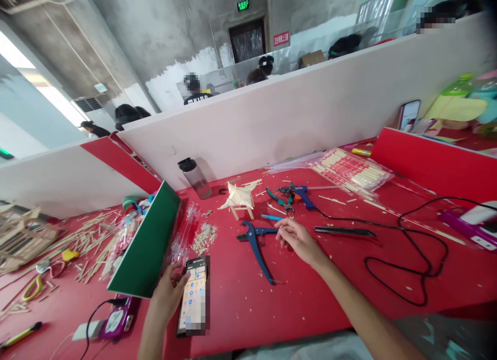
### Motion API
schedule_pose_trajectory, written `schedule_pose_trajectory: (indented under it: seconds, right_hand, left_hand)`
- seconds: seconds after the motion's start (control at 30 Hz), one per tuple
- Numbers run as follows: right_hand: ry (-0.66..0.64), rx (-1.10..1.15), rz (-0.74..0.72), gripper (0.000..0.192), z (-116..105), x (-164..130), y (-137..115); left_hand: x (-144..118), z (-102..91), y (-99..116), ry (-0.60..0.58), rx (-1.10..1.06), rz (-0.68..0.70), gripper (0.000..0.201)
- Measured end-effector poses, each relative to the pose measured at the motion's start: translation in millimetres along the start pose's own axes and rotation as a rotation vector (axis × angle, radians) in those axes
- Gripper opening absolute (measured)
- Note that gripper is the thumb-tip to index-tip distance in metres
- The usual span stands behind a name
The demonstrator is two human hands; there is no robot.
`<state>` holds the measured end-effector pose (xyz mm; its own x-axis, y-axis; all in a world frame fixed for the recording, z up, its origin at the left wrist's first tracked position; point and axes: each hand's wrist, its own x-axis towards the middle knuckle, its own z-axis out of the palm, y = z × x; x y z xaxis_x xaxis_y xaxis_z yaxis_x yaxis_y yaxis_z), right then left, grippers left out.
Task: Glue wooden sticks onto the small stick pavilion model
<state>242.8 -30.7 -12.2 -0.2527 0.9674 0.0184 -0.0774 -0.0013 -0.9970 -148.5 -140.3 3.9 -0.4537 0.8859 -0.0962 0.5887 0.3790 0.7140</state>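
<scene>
My left hand [170, 289] is at the left edge of a phone [194, 298] lying face up on the table. Its fingers are apart, and the thumb reaches over the lit screen. My right hand [297, 239] has curled fingers around the end of one handle of a blue hand cutter [257, 249]; the covered part of that handle is hidden. The cutter's other handle points towards me. A light blue stick [269, 217] lies just beyond my right fingertips. Farther back stands a small pavilion-like model [239, 196] made of pale wooden sticks.
Beyond the right hand are a blue glue gun [305, 195], green-handled pliers [280, 198] and bagged sticks [349, 168]. A dark bottle [194, 178] stands by the white partition [248, 127]. A green board [147, 241] rises left. A black cable [388, 228] loops right.
</scene>
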Motion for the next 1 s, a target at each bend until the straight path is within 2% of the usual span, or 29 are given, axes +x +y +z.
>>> schedule_pose_trajectory:
  seconds: [0.2,0.47,0.87,1.0]
  right_hand:
    - [-0.009,-0.006,0.001,0.038,-0.3,0.4,0.9]
    - [-0.02,-0.004,-0.009,0.037,0.1,1.2,1.5]
    - [-0.023,-0.008,0.003,0.04,0.8,-0.3,-3.1]
    - [-0.028,-0.015,-0.007,0.038,0.5,-0.1,-1.3]
  left_hand:
    - [-0.5,-0.2,0.3,0.001,0.039,0.019,0.055]
    - [-3.0,-1.4,-3.3,-0.009,-0.092,0.059,0.05]
    - [-0.7,-1.7,-3.9,-0.026,-0.064,0.036,0.06]
    - [-5.5,-3.3,-3.3,-0.067,-0.11,0.041,0.062]
